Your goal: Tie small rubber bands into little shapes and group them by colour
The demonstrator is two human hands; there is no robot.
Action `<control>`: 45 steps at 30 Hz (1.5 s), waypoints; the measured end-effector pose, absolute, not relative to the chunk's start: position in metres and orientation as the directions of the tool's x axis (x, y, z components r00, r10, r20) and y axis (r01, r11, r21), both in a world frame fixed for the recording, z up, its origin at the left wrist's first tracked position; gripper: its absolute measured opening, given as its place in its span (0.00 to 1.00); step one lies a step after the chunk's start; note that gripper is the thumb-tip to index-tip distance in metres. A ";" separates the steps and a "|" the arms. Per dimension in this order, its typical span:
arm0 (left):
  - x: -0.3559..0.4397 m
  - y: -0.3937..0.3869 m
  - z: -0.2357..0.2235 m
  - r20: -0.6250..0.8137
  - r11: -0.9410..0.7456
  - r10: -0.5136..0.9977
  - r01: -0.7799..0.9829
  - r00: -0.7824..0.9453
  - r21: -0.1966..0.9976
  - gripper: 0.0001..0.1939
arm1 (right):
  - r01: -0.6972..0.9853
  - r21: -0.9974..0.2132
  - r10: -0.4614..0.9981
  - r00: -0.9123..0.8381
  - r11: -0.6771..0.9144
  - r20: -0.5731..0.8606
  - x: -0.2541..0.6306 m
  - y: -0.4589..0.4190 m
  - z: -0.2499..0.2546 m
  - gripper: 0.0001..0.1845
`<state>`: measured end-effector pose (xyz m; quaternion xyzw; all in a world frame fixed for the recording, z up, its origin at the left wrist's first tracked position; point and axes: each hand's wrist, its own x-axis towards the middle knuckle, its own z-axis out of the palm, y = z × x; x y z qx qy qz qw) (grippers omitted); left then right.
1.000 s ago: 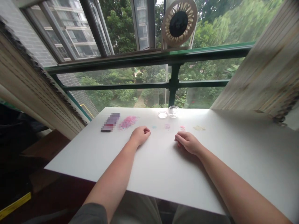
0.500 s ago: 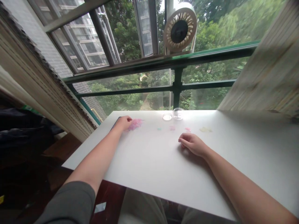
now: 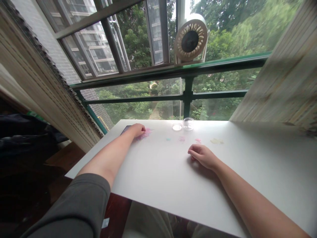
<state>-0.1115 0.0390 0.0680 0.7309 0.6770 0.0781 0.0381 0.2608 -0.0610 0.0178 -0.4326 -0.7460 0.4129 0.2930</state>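
- The left hand (image 3: 137,130) is stretched out over the far left part of the white bench (image 3: 158,175), its fingers (image 3: 143,129) bent downward and close together; whether they pinch a piece I cannot tell.
- The large pink pile (image 3: 148,132) of small loose bits lies right at the left fingers, partly hidden by them and spreading out to their right and a little nearer the person.
- A flat dark thing (image 3: 125,130) lies to the left of the left fingers, mostly covered by the wrist and forearm.
- The right hand (image 3: 204,156) rests low over the bench, well to the right of the left one, its fingers curled inward and narrow, thumb lying close to them; what may be inside the curl cannot be seen.
- Just beyond the right fingers is a small pink pile (image 3: 198,140).
- Farther right, past the right knuckles, is a pale yellow pile (image 3: 217,141).
- Beyond the right fingers and to their left sits a lilac-pink pile (image 3: 182,138).
- Between the two sets of fingers, farther left again, is a tiny blue-green pile (image 3: 168,139).
- A clear round tub (image 3: 188,124) stands beyond the right fingers, near the bench's far edge, with a flat clear lid (image 3: 177,127) just beside it, on the side toward the left fingers.
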 end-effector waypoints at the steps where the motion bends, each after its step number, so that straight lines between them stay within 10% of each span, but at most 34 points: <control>1: -0.112 0.039 0.068 0.066 -0.071 0.996 0.984 0.061 0.166 0.07 | 0.403 -0.870 0.887 -0.456 0.284 0.079 0.261 -0.061 0.017 0.11; 25: -0.128 0.013 0.071 0.181 0.045 0.973 0.880 -0.147 0.472 0.11 | 0.428 -0.838 0.883 -0.453 0.339 0.126 0.260 -0.064 0.019 0.12; 45: -0.130 0.021 0.058 0.145 0.208 0.942 0.864 -0.303 0.458 0.08 | 0.413 -0.854 0.883 -0.457 0.318 0.107 0.261 -0.064 0.020 0.11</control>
